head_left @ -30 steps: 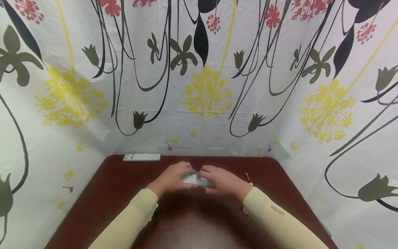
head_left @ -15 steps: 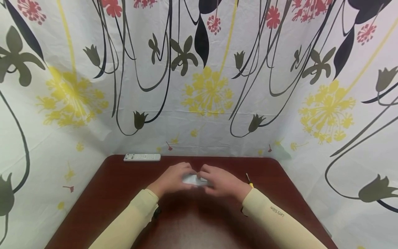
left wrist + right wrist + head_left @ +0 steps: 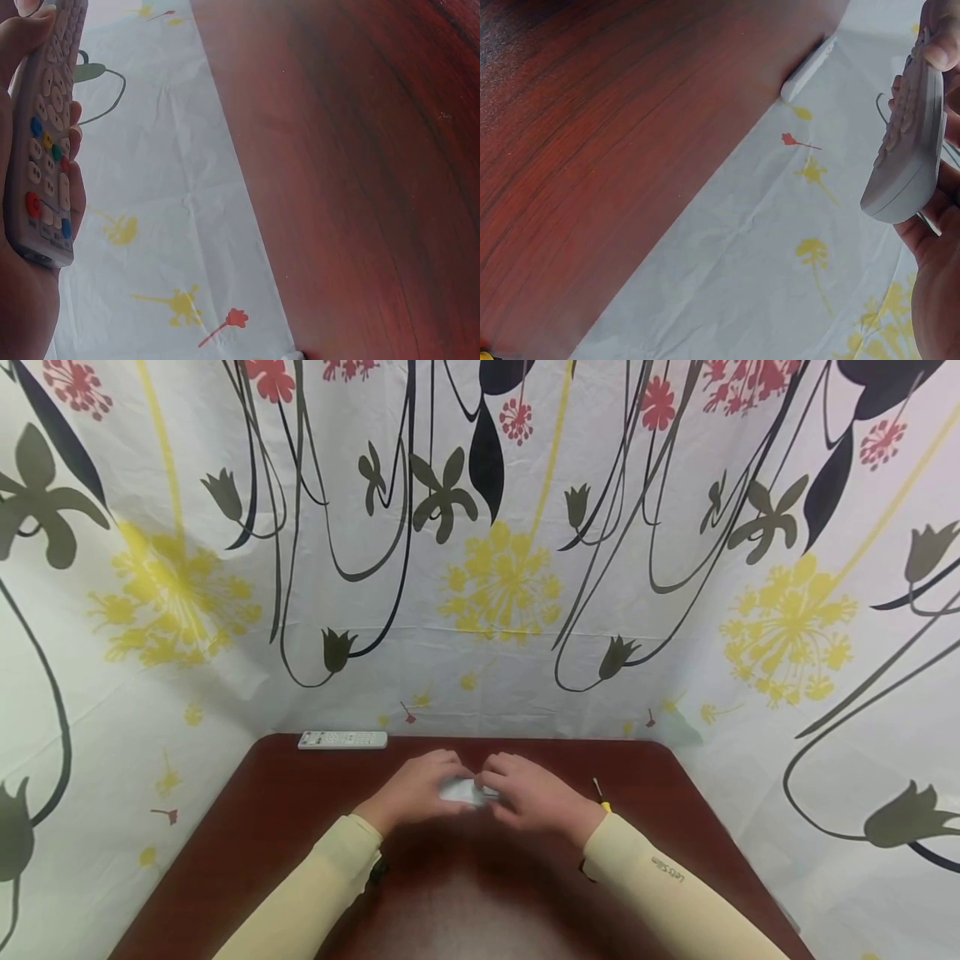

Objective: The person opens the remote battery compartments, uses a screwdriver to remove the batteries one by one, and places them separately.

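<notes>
Light-grey plastic remote control [image 3: 21, 202] aloft over dark-red wood-grain table [image 3: 465, 902]. Left hand [image 3: 415, 787] curled round one end, right hand [image 3: 542, 797] gripping other, fingers bent. Risk: uneven pull or loosened left grip, remote control drops.

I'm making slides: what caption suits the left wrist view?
A left hand grips a remote control with coloured buttons before a flower-printed sheet beside a reddish-brown tabletop.
</notes>
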`<state>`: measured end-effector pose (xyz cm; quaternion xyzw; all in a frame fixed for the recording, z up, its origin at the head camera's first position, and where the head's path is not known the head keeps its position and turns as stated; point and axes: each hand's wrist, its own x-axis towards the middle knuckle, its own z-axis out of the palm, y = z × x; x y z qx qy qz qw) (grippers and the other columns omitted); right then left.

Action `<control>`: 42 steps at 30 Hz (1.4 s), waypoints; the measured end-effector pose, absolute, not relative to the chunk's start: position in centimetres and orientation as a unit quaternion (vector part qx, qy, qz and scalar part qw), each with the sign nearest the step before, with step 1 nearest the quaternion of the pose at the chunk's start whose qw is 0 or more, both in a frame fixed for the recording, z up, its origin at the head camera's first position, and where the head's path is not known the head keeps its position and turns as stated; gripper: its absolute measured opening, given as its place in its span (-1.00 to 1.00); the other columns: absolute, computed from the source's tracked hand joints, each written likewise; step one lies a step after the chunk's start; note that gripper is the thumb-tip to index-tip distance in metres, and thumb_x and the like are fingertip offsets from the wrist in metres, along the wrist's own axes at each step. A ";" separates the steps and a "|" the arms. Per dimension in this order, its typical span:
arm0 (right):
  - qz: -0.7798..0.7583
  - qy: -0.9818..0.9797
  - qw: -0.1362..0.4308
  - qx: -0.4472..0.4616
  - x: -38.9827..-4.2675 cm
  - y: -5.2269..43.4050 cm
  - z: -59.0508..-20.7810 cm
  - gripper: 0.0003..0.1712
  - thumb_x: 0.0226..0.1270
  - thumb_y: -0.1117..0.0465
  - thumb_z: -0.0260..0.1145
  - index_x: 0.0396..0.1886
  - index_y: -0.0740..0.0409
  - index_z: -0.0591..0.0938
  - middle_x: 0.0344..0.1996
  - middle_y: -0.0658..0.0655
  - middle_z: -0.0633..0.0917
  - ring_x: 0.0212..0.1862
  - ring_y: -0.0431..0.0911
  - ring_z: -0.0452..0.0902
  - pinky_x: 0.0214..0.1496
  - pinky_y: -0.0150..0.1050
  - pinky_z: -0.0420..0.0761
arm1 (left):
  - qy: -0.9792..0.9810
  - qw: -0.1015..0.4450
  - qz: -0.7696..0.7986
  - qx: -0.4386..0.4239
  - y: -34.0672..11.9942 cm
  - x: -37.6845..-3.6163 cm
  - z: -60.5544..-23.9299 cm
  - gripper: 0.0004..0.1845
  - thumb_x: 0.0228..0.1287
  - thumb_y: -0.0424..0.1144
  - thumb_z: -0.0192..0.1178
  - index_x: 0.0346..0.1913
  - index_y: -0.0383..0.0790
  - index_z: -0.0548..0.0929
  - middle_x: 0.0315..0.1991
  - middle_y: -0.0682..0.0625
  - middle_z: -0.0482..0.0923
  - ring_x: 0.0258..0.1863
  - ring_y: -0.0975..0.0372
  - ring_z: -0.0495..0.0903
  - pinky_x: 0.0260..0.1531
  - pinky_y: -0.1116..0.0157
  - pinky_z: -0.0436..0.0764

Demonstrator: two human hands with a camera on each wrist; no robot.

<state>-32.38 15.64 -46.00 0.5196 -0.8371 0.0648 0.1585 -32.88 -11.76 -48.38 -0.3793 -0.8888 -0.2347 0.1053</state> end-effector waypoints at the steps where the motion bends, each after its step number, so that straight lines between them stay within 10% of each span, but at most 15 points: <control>1: 0.064 -0.838 0.158 0.518 -32.4 15.6 -46.0 -0.60 0.42 0.12 0.46 0.22 -0.10 0.66 -0.03 -0.10 0.55 -0.03 -0.19 0.43 0.02 -0.26 0.61 | -0.889 0.105 -0.235 -0.380 -11.8 -32.9 -48.4 -0.55 0.33 0.24 0.56 0.17 0.17 0.82 -0.03 0.28 0.61 -0.09 0.35 0.54 -0.09 0.33 0.63; 42: 0.067 -0.847 0.172 0.499 -32.5 15.0 -46.2 -0.71 0.57 0.15 0.47 0.20 -0.14 0.72 -0.08 -0.09 0.59 -0.06 -0.18 0.51 0.00 -0.30 0.65 | -0.889 0.107 -0.232 -0.380 -11.7 -33.0 -48.9 -0.55 0.32 0.26 0.55 0.15 0.16 0.81 -0.04 0.28 0.61 -0.09 0.35 0.54 -0.09 0.32 0.63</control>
